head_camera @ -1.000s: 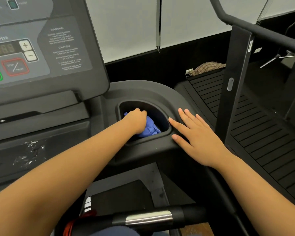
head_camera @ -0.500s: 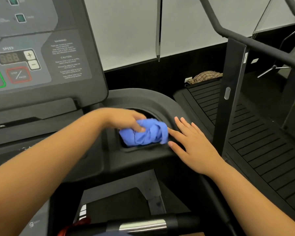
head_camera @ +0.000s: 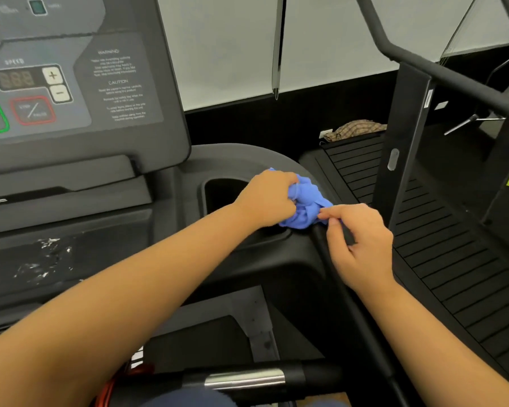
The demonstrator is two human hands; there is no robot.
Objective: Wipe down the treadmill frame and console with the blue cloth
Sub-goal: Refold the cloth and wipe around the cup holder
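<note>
The blue cloth (head_camera: 306, 201) is bunched up on the right rim of the treadmill's cup holder (head_camera: 221, 195). My left hand (head_camera: 266, 198) grips the cloth from the left. My right hand (head_camera: 356, 239) pinches the cloth's right edge between thumb and forefinger, over the black frame (head_camera: 276, 268) beside the cup holder. The console panel (head_camera: 71, 83), with a speed display, plus and minus keys and red and green buttons, rises at the upper left.
A neighbouring treadmill's slatted deck (head_camera: 453, 259) and black upright post (head_camera: 400, 148) stand to the right. A checked cloth (head_camera: 356, 129) lies at the far end of that deck. A handlebar with a chrome sensor (head_camera: 244, 377) crosses the bottom.
My left hand lifted the cloth out of the cup holder and moved it to the right rim. My right hand left the frame surface and closed on the cloth's edge.
</note>
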